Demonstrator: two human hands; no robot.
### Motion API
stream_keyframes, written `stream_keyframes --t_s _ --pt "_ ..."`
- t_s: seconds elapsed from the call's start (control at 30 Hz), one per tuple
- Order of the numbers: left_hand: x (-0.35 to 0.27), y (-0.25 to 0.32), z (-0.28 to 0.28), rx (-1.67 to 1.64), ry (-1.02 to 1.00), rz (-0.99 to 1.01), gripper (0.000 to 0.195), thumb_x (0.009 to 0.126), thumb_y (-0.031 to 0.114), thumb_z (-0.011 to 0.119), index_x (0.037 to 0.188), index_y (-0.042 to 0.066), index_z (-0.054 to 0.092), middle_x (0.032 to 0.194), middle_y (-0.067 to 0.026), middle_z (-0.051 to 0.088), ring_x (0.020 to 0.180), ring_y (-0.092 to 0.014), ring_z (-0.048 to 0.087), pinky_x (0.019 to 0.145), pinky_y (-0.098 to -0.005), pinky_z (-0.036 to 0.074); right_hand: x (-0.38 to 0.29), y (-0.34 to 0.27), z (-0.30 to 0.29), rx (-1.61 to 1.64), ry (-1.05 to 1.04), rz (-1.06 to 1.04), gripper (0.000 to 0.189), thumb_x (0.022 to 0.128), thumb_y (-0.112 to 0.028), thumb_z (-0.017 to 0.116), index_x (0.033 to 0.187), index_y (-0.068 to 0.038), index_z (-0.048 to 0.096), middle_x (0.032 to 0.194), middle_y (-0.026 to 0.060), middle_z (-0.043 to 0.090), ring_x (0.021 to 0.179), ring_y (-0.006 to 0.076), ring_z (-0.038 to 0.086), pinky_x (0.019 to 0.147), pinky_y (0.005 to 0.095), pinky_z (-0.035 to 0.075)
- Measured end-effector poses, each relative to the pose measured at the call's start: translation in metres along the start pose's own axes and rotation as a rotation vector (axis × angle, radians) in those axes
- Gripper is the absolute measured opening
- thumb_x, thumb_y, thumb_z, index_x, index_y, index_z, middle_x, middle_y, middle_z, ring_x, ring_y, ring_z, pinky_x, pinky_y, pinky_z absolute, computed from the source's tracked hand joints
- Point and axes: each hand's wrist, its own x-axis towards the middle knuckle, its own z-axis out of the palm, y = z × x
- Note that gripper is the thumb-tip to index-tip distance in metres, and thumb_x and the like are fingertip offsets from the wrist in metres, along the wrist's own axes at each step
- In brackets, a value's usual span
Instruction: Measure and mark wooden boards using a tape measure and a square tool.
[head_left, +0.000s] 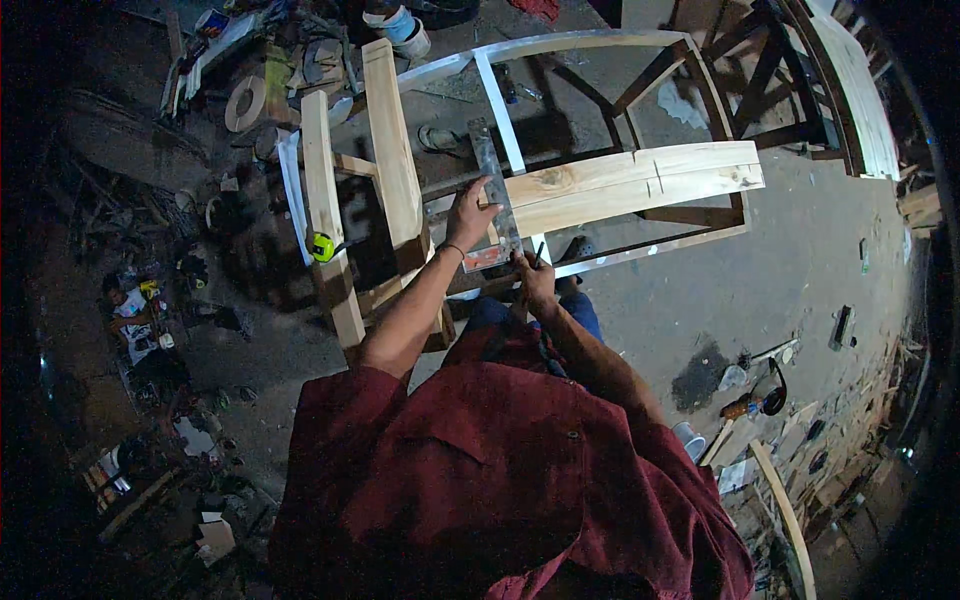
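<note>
Two pale wooden boards (637, 184) lie side by side over a wooden frame (705, 236). Across their left end sits a worn metal try square (491, 165), its reddish stock (486, 259) towards me. My left hand (474, 216) rests on the square's blade with thumb and fingers spread. At the near end of the square, my right hand (537, 281) is closed around a dark pencil or marker (540, 253), its fingers by the stock. Further left, a yellow-green tape measure (323, 247) stands on a wooden beam (319, 165).
A thick upright-looking timber (394, 142) is left of the square. Buckets (409, 37) stand beyond the frame. On the floor at right are a power tool (754, 401) and wood scraps. Another person (135, 322) is at far left. A planked wooden piece (855, 97) stands at upper right.
</note>
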Motion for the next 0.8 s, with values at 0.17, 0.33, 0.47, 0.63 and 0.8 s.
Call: stream_keyframes --t_s 0.17,0.33,0.47,0.63,0.8 --pt "-0.002 0.006 -0.002 0.035 0.020 -0.048 0.065 0.081 0.017 0.080 0.140 0.013 0.052 0.134 -0.0170 0.060 0.123 -0.032 0.057 0.104 -0.0396 0.045 0.000 -0.006 -0.003 -0.084 0.008 0.108 0.039 0.092 -0.029 0.073 0.113 0.004 0.068 0.089 0.0041 0.070 0.076 0.0119 0.059 0.066 0.0278 0.047" --pt "-0.002 0.003 0.000 0.018 0.055 0.005 0.065 0.080 0.019 0.080 0.139 0.013 0.053 0.129 -0.0197 0.062 0.119 -0.036 0.059 0.100 -0.0419 0.047 0.004 0.001 -0.004 -0.014 -0.012 0.057 0.046 0.093 -0.027 0.073 0.120 0.008 0.063 0.097 0.0081 0.072 0.086 0.0148 0.065 0.074 0.0284 0.050" --pt "0.000 -0.003 0.005 0.055 0.071 -0.010 0.067 0.079 0.023 0.081 0.138 0.014 0.053 0.124 -0.0222 0.063 0.116 -0.040 0.060 0.097 -0.0451 0.049 0.009 0.005 -0.006 -0.023 -0.033 0.066 0.047 0.093 -0.026 0.072 0.122 0.009 0.061 0.101 0.0118 0.073 0.091 0.0176 0.068 0.077 0.0299 0.052" --pt "-0.001 -0.003 0.005 0.027 0.091 0.029 0.067 0.078 0.023 0.082 0.139 0.015 0.053 0.121 -0.0212 0.065 0.111 -0.040 0.061 0.094 -0.0457 0.049 0.011 0.007 -0.007 -0.113 -0.020 0.059 0.047 0.094 -0.026 0.072 0.122 0.010 0.061 0.100 0.0127 0.073 0.088 0.0176 0.068 0.074 0.0299 0.052" --pt "0.000 0.000 0.005 -0.006 0.017 -0.104 0.065 0.079 0.015 0.081 0.138 0.012 0.054 0.129 -0.0149 0.062 0.114 -0.027 0.060 0.098 -0.0395 0.048 0.012 0.009 -0.009 -0.056 -0.079 0.013 0.039 0.094 -0.027 0.071 0.113 0.006 0.068 0.096 0.0095 0.073 0.085 0.0157 0.068 0.070 0.0279 0.051"
